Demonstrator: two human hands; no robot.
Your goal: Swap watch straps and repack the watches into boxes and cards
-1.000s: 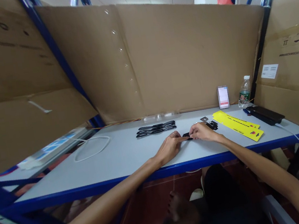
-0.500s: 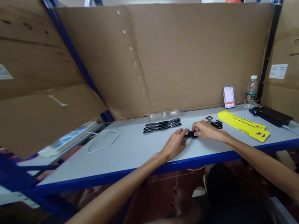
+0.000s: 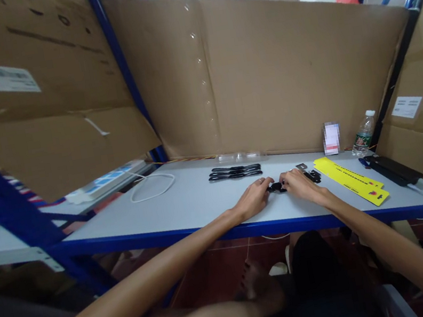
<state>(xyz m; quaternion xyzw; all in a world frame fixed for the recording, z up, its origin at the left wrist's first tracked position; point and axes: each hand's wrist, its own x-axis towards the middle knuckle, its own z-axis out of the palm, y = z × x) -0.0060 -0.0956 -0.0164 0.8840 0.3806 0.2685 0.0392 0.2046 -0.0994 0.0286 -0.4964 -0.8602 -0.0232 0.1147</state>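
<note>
Near the front of the grey table (image 3: 187,206), a small black part (image 3: 278,187) lies between my two hands. My left hand (image 3: 256,197) pinches its left end, and my right hand (image 3: 296,183) grips its right end. Just behind my right hand are several small black pieces (image 3: 313,176) and a small grey plate (image 3: 301,166). Several long, glossy black parts (image 3: 235,172) rest in a stack behind my left hand. To the right, yellow printed cards (image 3: 351,180) overlap each other.
A clear bottle (image 3: 363,135), a blurred upright phone (image 3: 331,138) and a black device (image 3: 394,168) with a white cable are at the right. Clear plastic pieces (image 3: 239,157) lie at the back. A white cable (image 3: 155,195) loops at the left. Cardboard (image 3: 282,71) encloses the table.
The view has shifted, so the table items appear farther right. My hands are slightly farther apart around the black part, which shows more between them.
</note>
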